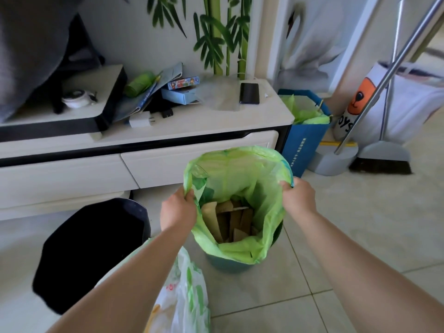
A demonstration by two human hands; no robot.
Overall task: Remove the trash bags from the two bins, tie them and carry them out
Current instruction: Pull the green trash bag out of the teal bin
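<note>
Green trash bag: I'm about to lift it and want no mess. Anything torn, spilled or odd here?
No tear or spill shows. The green trash bag holds cardboard scraps, with the left hand and right hand gripping its rim. A white plastic bag lies loose on the floor beside the teal bin.

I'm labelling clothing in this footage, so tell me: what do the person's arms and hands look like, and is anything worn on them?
Both forearms are bare along all that shows, with no sleeve, cuff or glove. The left hand and right hand carry no visible ring, and neither wrist shows a watch or band. No marks or tattoos are visible. The fingers are partly hidden, so small rings cannot be ruled out.
</note>
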